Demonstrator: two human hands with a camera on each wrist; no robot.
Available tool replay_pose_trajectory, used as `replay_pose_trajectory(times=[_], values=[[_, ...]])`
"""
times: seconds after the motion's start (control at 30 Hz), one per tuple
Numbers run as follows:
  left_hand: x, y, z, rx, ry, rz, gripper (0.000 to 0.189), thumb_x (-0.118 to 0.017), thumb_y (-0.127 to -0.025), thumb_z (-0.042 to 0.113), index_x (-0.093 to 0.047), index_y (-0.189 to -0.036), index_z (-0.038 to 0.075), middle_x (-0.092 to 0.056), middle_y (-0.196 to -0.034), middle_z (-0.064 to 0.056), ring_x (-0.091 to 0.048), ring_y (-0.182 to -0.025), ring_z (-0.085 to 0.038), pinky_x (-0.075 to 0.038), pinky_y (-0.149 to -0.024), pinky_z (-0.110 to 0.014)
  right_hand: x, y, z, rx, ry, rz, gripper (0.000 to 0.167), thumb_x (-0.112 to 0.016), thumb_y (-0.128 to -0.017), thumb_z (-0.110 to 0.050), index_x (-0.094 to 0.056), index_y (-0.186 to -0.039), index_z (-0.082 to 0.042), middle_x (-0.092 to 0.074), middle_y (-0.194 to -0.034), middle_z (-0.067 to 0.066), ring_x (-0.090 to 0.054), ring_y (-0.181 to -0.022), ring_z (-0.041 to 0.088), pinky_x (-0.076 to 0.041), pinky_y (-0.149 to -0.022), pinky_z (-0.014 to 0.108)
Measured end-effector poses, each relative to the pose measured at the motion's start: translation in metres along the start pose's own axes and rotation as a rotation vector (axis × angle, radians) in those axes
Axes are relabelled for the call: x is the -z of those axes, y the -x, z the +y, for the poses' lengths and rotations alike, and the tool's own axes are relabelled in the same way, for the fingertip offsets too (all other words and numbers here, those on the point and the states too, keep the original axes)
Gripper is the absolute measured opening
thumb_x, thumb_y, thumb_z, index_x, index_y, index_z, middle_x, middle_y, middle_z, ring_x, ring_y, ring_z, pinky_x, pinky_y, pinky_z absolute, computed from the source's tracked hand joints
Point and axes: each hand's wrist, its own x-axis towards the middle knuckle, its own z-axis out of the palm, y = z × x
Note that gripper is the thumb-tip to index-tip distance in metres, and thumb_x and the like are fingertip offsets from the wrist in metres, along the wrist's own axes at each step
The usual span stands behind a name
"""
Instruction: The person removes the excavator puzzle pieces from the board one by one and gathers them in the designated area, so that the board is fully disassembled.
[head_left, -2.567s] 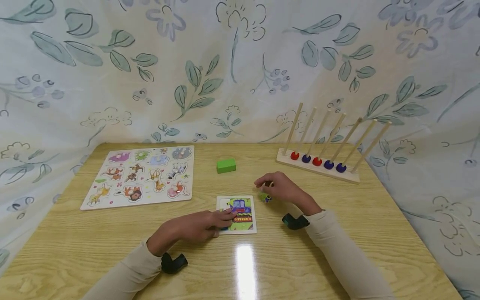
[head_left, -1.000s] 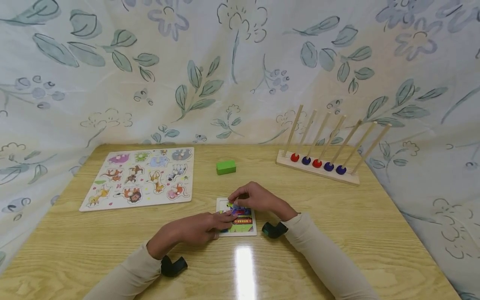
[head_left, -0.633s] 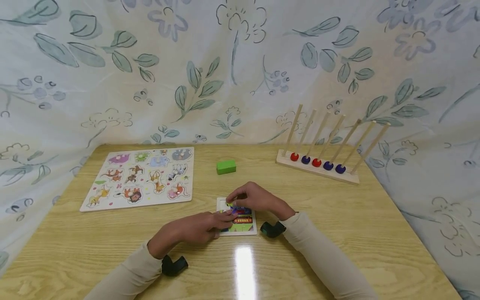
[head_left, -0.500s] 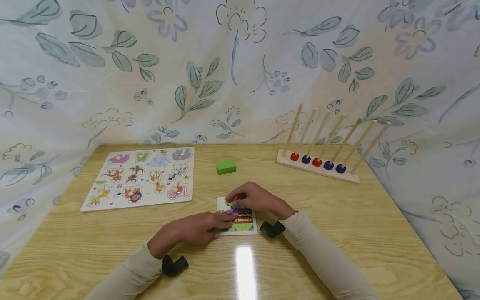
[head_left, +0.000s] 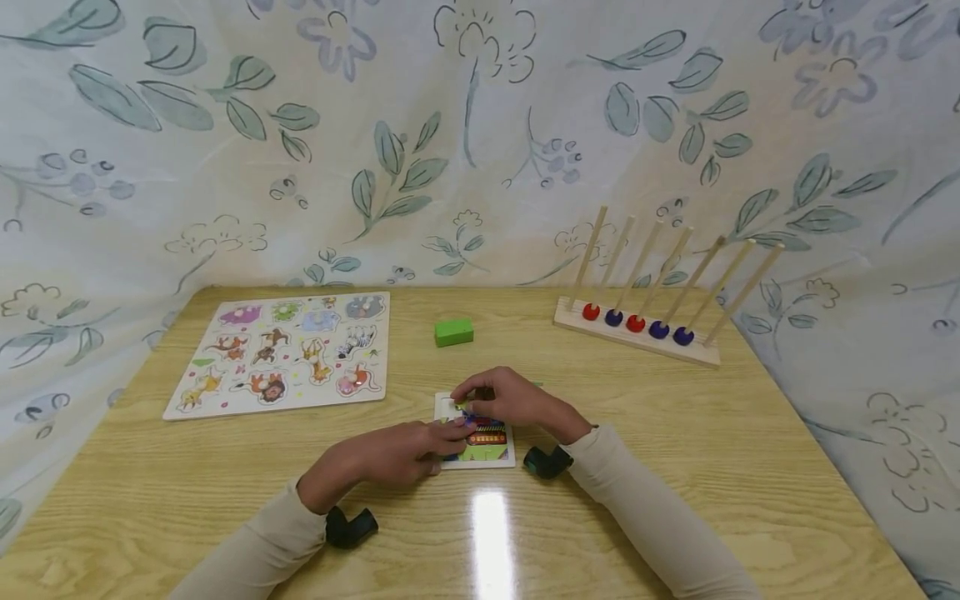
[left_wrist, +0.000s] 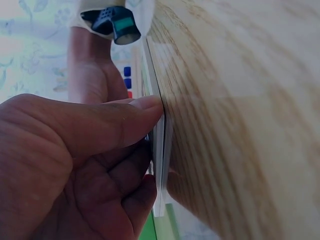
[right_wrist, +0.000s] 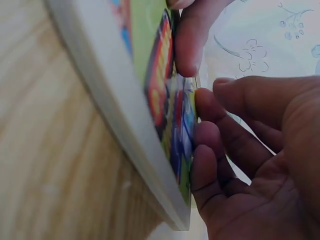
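A small square jigsaw puzzle [head_left: 487, 452] with a vehicle picture lies flat in its white frame, its upper left part showing bare white. From the left, my left hand [head_left: 397, 454] presses extended fingers on it, and in the left wrist view the thumb [left_wrist: 145, 107] touches the frame's edge. My right hand [head_left: 513, 398] bends over the top of the puzzle. Thumb and index finger pinch a small yellow-green puzzle piece [head_left: 461, 406], mostly hidden by the fingers. Close up in the right wrist view, several right fingertips [right_wrist: 204, 162] touch the picture.
An animal peg puzzle board [head_left: 281, 354] lies at the left. Behind the small puzzle sits a green block [head_left: 453, 332]. A wooden rod stand [head_left: 637, 333] with red and blue beads occupies the back right. A floral cloth [head_left: 480, 150] hangs behind the table.
My right hand has moved left from the table beside the puzzle to its top, carrying a piece, and has stayed nearly still there since. My left hand has kept its place.
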Motion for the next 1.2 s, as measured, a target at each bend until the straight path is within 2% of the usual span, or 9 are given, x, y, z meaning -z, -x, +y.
replay_pose_trajectory(times=[0.2, 0.3, 0.5, 0.6, 0.7, 0.9, 1.03, 1.2], values=[[-0.0001, -0.0017, 0.0012, 0.028, 0.020, -0.020, 0.045, -0.051, -0.098, 0.001, -0.046, -0.143, 0.000, -0.032, -0.155, -0.010, -0.028, -0.142, -0.025, -0.030, -0.111, -0.041, -0.0014, 0.0009, 0.0035, 0.048, 0.042, 0.053, 0.021, -0.061, -0.095, -0.005, -0.071, -0.114, -0.008, -0.063, -0.107, 0.001, -0.051, -0.089, 0.015, -0.046, -0.074, 0.028], [0.0004, -0.0021, 0.0012, 0.017, 0.018, -0.016, 0.045, -0.052, -0.098, 0.001, -0.047, -0.142, -0.001, -0.032, -0.155, -0.011, -0.028, -0.141, -0.026, -0.031, -0.110, -0.041, -0.0017, 0.0015, 0.0033, 0.066, 0.053, 0.065, 0.020, -0.061, -0.095, -0.006, -0.072, -0.112, -0.008, -0.059, -0.104, 0.001, -0.050, -0.089, 0.016, -0.047, -0.073, 0.029], [0.0003, -0.0023, 0.0017, 0.022, 0.017, -0.018, 0.045, -0.051, -0.098, 0.000, -0.046, -0.142, -0.001, -0.031, -0.155, -0.011, -0.028, -0.142, -0.026, -0.030, -0.111, -0.041, 0.0007, 0.0024, 0.0014, 0.036, 0.068, 0.084, 0.019, -0.061, -0.096, -0.010, -0.074, -0.110, -0.012, -0.064, -0.100, -0.004, -0.048, -0.083, 0.016, -0.043, -0.069, 0.030], [0.0003, -0.0025, 0.0026, 0.014, 0.009, -0.013, 0.046, -0.052, -0.097, 0.000, -0.046, -0.142, -0.001, -0.031, -0.155, -0.011, -0.028, -0.141, -0.027, -0.031, -0.111, -0.041, 0.0015, 0.0021, 0.0014, 0.042, 0.063, 0.098, 0.020, -0.060, -0.096, -0.008, -0.074, -0.110, -0.012, -0.069, -0.104, -0.005, -0.051, -0.085, 0.014, -0.045, -0.071, 0.029], [0.0008, -0.0021, 0.0032, 0.009, 0.000, -0.009, 0.046, -0.053, -0.096, -0.001, -0.046, -0.142, -0.001, -0.032, -0.155, -0.012, -0.028, -0.141, -0.027, -0.031, -0.111, -0.040, 0.0009, 0.0020, 0.0017, 0.062, 0.058, 0.121, 0.022, -0.058, -0.096, -0.004, -0.073, -0.111, -0.008, -0.069, -0.106, -0.001, -0.056, -0.086, 0.013, -0.048, -0.074, 0.029], [0.0008, -0.0012, 0.0031, 0.001, -0.004, -0.001, 0.047, -0.053, -0.096, -0.002, -0.046, -0.142, -0.002, -0.031, -0.155, -0.013, -0.028, -0.141, -0.027, -0.030, -0.111, -0.040, -0.0010, 0.0024, -0.0001, 0.022, 0.036, 0.175, 0.023, -0.058, -0.093, 0.001, -0.070, -0.112, -0.004, -0.068, -0.103, 0.004, -0.061, -0.089, 0.014, -0.051, -0.079, 0.029], [0.0007, -0.0007, 0.0026, 0.003, -0.012, -0.001, 0.047, -0.053, -0.096, -0.001, -0.046, -0.142, -0.002, -0.031, -0.155, -0.013, -0.029, -0.141, -0.028, -0.030, -0.111, -0.040, -0.0004, 0.0012, -0.0029, -0.008, 0.011, 0.172, 0.018, -0.060, -0.094, -0.001, -0.071, -0.109, -0.003, -0.069, -0.101, 0.002, -0.061, -0.088, 0.012, -0.051, -0.078, 0.028], [0.0003, -0.0004, 0.0026, 0.006, -0.019, -0.002, 0.046, -0.053, -0.096, -0.001, -0.046, -0.142, -0.002, -0.031, -0.155, -0.012, -0.029, -0.141, -0.027, -0.030, -0.111, -0.040, 0.0030, 0.0002, -0.0061, -0.022, -0.012, 0.131, 0.017, -0.061, -0.095, -0.002, -0.072, -0.107, -0.001, -0.069, -0.102, 0.004, -0.061, -0.089, 0.012, -0.051, -0.078, 0.027]])
